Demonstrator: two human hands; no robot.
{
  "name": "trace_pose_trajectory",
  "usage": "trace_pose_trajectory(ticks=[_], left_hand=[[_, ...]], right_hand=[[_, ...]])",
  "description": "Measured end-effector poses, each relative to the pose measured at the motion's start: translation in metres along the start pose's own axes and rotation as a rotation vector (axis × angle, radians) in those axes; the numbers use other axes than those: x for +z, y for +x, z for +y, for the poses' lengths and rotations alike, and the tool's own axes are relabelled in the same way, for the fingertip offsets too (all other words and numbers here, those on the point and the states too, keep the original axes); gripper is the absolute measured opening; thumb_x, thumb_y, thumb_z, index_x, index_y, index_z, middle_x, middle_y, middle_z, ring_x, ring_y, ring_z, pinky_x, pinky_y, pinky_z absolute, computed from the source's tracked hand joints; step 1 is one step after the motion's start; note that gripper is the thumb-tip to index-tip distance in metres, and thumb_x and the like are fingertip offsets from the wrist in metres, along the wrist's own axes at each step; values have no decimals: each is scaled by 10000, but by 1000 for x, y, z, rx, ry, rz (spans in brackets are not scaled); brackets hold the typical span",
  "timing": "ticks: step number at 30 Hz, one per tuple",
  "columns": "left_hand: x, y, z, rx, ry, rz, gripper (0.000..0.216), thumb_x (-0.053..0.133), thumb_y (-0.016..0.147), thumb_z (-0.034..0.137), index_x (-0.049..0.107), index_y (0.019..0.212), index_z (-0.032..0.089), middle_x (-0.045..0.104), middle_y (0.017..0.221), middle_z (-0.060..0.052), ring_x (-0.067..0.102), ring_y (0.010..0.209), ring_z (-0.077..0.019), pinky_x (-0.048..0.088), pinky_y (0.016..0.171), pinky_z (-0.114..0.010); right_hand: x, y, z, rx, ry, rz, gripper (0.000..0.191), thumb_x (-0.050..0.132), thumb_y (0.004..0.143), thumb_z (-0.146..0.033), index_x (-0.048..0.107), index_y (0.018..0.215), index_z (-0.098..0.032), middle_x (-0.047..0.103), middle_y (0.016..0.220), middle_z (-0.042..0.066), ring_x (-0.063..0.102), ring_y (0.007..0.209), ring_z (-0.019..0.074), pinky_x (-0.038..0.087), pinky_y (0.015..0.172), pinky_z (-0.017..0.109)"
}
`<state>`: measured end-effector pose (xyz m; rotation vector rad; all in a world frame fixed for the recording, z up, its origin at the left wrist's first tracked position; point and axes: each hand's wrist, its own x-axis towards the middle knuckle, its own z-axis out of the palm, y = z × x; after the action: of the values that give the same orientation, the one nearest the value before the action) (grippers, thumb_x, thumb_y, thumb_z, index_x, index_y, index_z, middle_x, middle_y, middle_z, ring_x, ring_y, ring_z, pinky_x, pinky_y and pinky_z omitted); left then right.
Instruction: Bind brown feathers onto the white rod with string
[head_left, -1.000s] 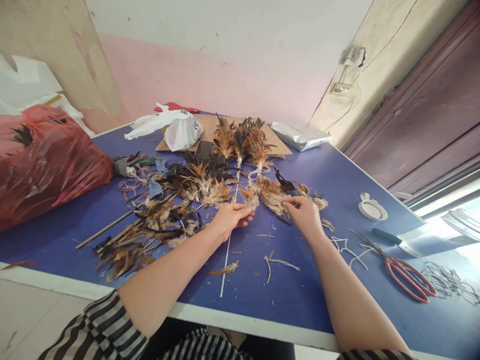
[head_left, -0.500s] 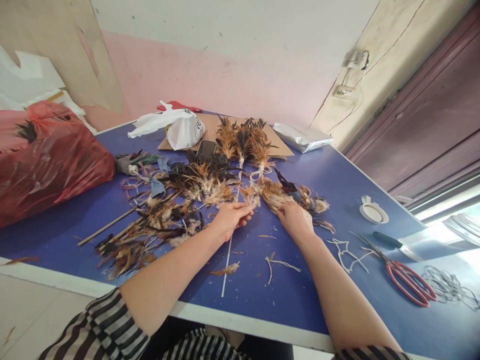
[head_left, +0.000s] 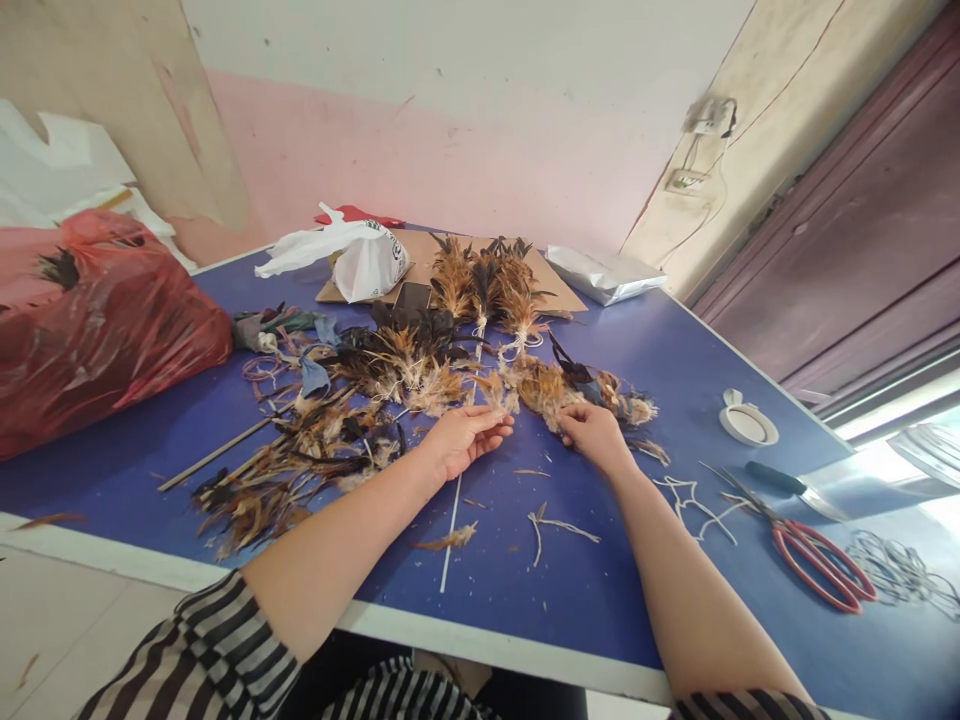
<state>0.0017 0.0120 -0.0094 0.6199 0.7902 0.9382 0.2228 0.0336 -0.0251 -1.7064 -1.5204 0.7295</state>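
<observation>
My left hand (head_left: 472,440) is closed, thumb against curled fingers, with a tuft of small brown feathers (head_left: 493,388) at the fingertips. To its right, my right hand (head_left: 594,436) pinches the near edge of a loose pile of tan feathers (head_left: 541,388); the fingertips are partly hidden. Dark feathers and bluish cloth strips (head_left: 592,385) lie just beyond that hand. Left of my left hand spread a black and tan feather heap (head_left: 412,365) and a looser brown one (head_left: 300,450). Behind, tied feather bundles (head_left: 487,285) rest on cardboard (head_left: 559,285).
Red-handled scissors (head_left: 817,565), a green-handled knife (head_left: 780,480), a tape roll (head_left: 748,425) and tangled wire (head_left: 900,570) lie right. White string bits (head_left: 559,525) lie in front. A red plastic bag (head_left: 112,330) bulges at left. A white bag (head_left: 367,260) and silver packet (head_left: 604,273) stand behind.
My right hand has shifted slightly right, its fingers still at the tan feathers. My left hand has turned a little, its fingers a bit straighter, in nearly the same place.
</observation>
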Motion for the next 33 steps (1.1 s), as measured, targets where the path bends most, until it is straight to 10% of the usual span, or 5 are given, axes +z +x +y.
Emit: trace_pose_trajectory(ticks=[15,33], left_hand=[[51,67,-18,-42,-58,49,53,561,743,73,576,793,84,638,720,-88,625,643,-121,506,665,-235],[46,69,-17,11,-57,-12,79,609,668,-5,605,712,61,640,696,-82,630,634,-124,510,614,-201]], right_hand=[[13,-3,-3,84,351,-34,64,559,621,-142,546,684,-153,627,544,22,626,531,150,516,471,226],[5,-6,-9,87,439,-57,65,609,631,-186,583,668,-138,596,470,-9,511,380,71,406,368,156]])
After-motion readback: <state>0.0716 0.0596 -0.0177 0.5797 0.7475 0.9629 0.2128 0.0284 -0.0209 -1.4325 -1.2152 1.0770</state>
